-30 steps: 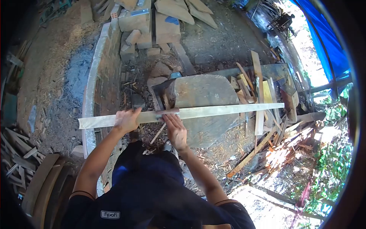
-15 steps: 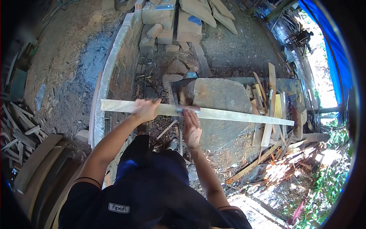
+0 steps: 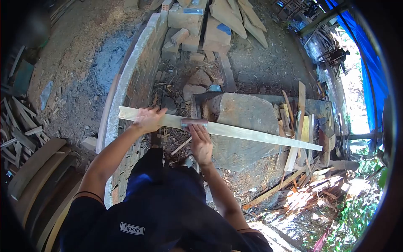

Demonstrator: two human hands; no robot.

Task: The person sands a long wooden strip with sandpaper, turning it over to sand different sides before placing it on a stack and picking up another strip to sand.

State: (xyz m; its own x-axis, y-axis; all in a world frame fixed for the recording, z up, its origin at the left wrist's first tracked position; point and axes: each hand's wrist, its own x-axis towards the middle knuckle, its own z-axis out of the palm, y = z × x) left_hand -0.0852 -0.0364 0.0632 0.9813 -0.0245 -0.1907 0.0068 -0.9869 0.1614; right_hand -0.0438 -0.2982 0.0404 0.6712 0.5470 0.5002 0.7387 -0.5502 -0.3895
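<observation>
A long pale wooden strip [image 3: 252,135] lies crosswise in front of me, tapering toward its right end. Its left end rests over the pale top edge of a low wall, and its middle passes over a large wood slab [image 3: 245,110]. My left hand [image 3: 147,121] is closed over the strip near the left end, thumb pointing right. My right hand [image 3: 201,145] presses a reddish-brown sanding block [image 3: 194,122] onto the strip's upper face, fingers together on its near side. The block's underside is hidden.
The low wall [image 3: 130,67] runs away from me at left. Curved boards [image 3: 37,168] stack at lower left. Wood offcuts [image 3: 300,113] lean at right, near a blue tarp [image 3: 369,67]. Stone-like blocks [image 3: 187,21] stand ahead; chips litter the ground.
My right hand has moved the sanding block leftward along the strip. My left hand sits closer to the strip's left end. The strip slopes more down to the right in view, which has shifted slightly.
</observation>
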